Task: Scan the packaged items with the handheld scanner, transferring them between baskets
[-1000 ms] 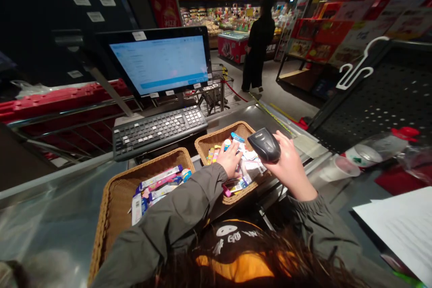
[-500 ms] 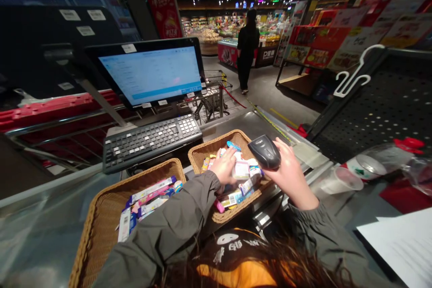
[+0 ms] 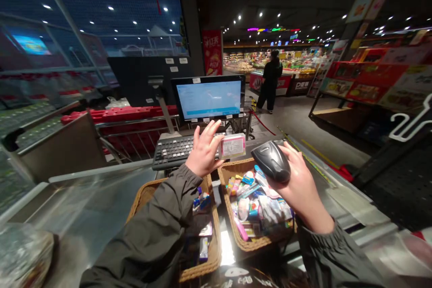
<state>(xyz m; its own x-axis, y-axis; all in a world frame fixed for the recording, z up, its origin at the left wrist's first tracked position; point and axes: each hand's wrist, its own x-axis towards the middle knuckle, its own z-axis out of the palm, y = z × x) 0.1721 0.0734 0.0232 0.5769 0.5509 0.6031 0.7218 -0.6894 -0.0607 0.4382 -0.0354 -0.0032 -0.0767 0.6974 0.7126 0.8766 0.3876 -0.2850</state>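
Note:
My left hand [image 3: 204, 150] is raised above the baskets and pinches a small pink-and-white packet [image 3: 232, 146] by its left edge, label side toward me. My right hand [image 3: 297, 180] grips a black handheld barcode scanner [image 3: 272, 161], its head pointing left toward the packet. Below them stands a wicker basket [image 3: 232, 229] full of several small colourful packets. A second wicker basket [image 3: 148, 193] lies to its left, mostly hidden by my left sleeve.
A black keyboard [image 3: 173, 149] and a lit monitor [image 3: 209, 98] stand behind the baskets on the steel checkout counter [image 3: 101, 202]. A red rail [image 3: 128, 114] runs at the left. A person in black [image 3: 270, 82] stands far off in the aisle. A perforated black rack [image 3: 398, 162] is at the right.
My left hand has lifted a pink-and-white packet out of the right basket up in front of the scanner. My head has tilted up, so the whole scene has dropped lower in view.

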